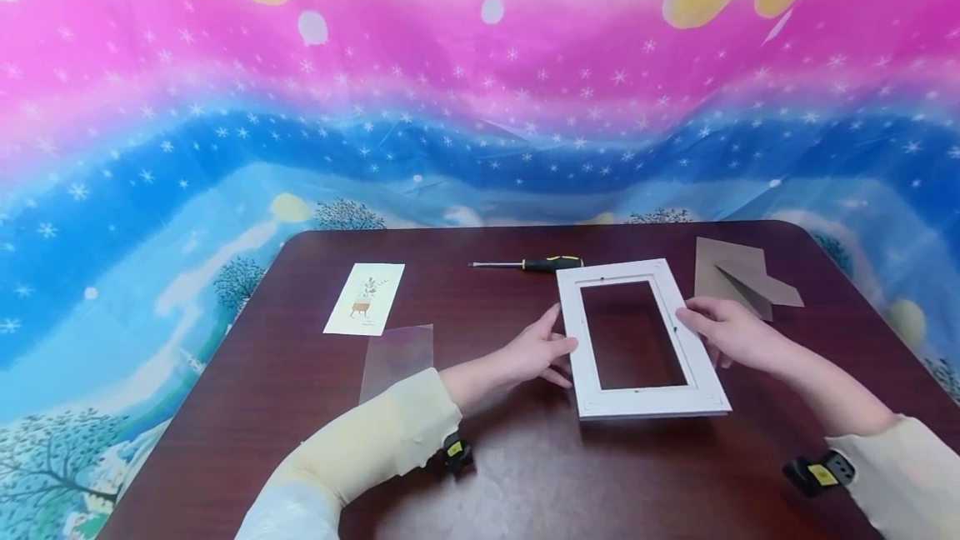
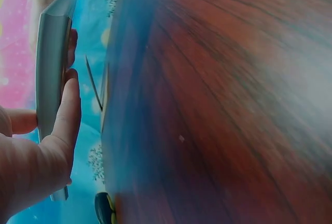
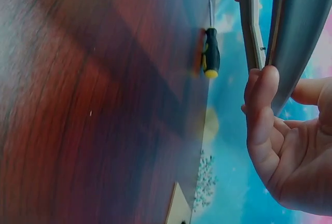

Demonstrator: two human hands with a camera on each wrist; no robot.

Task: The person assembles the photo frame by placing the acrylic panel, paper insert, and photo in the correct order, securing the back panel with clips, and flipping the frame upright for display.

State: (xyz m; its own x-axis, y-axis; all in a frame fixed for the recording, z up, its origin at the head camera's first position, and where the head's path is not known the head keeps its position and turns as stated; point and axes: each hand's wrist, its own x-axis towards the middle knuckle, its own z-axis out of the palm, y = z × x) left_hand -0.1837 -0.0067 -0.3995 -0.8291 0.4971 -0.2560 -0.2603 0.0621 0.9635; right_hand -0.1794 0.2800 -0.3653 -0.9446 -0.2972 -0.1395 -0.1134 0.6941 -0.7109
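A white picture frame is held tilted over the table, its inner ledge and small dark tabs facing up. Through its opening the tabletop shows. My left hand grips the left side, thumb on the upper face and fingers beneath. On the right side my right hand pinches the rim the same way. The left wrist view shows the frame edge-on between thumb and fingers of the left hand. In the right wrist view, the right hand has its thumb and fingers on opposite faces of the frame.
Behind the frame lies a black-and-yellow screwdriver. A brown backing board with its stand flap rests at the back right. At left are a card with a plant drawing and a clear sheet, partly behind the left sleeve.
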